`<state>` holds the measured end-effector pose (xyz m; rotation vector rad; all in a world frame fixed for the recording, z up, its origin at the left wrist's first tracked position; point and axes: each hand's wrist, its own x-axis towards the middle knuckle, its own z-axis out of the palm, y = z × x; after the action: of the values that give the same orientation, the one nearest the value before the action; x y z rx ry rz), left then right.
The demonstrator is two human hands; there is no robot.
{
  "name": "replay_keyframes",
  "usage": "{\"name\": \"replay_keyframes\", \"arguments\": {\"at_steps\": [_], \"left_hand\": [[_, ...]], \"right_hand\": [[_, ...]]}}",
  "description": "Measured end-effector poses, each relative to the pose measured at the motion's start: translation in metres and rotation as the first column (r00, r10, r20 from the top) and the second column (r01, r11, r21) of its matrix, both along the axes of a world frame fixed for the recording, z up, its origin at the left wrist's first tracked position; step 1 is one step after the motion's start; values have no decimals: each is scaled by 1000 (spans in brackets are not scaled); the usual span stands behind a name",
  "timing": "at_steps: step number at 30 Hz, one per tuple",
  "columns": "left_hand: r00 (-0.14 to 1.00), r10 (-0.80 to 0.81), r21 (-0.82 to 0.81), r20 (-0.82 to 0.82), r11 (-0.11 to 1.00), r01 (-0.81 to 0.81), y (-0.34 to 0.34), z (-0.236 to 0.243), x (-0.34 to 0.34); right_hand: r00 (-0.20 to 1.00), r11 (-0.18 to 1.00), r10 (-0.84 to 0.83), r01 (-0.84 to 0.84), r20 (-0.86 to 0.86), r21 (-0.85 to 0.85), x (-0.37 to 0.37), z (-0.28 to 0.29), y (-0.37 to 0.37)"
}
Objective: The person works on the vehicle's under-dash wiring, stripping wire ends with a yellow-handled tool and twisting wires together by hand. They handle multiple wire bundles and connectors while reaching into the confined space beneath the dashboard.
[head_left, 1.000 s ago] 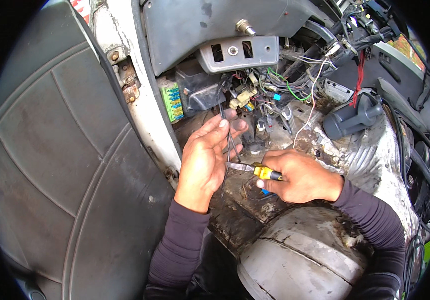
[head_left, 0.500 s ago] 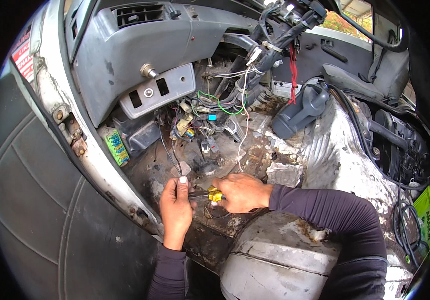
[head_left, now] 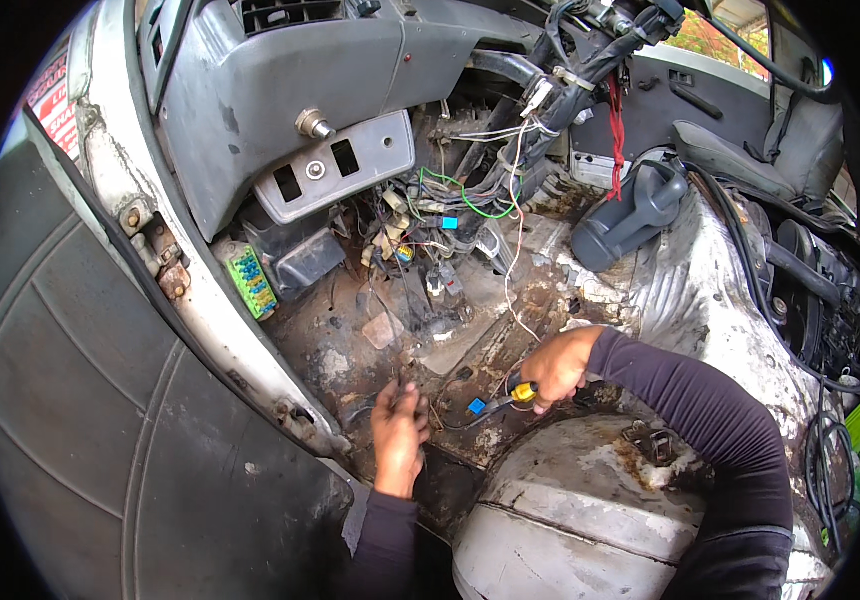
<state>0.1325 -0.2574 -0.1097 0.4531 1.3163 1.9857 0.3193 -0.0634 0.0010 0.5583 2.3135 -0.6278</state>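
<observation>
My left hand (head_left: 400, 432) is closed, its fingertips on a thin dark wire (head_left: 397, 352) that runs down from the harness. The fingers are slightly blurred, and the wire's end is hidden. My right hand (head_left: 558, 372) grips pliers with yellow handles (head_left: 524, 392); their dark jaws point down and left, apart from the left hand. Beside the jaws, a small blue connector (head_left: 477, 407) lies on the rusty floor (head_left: 430, 395). Above both hands hangs a tangled wiring harness (head_left: 405, 235) with several connectors, a green wire (head_left: 465, 200) and a long white wire (head_left: 516, 290).
A grey dashboard (head_left: 280, 75) spans the top left, with a green fuse block (head_left: 250, 283) below. The white door frame (head_left: 215, 320) and dark door panel (head_left: 60, 400) border the left. A rounded white metal housing (head_left: 570, 510) bulges in front. Red wires (head_left: 617, 140) dangle by the steering column.
My right hand has drawn the pliers away from my left hand, rightward. My left hand has moved a little right and nearer to me. The view has shifted slightly.
</observation>
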Motion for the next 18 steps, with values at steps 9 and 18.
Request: {"name": "replay_keyframes", "arguments": {"at_steps": [9,18], "left_hand": [[945,76,-10,317,997,-77,-97,17,14],[949,-212,561,-232,768,309,-51,183,20]], "right_hand": [[959,907,241,-278,151,317,2,-45,-3],[669,907,-66,-269,-740,-323,-24,80,-111]]}}
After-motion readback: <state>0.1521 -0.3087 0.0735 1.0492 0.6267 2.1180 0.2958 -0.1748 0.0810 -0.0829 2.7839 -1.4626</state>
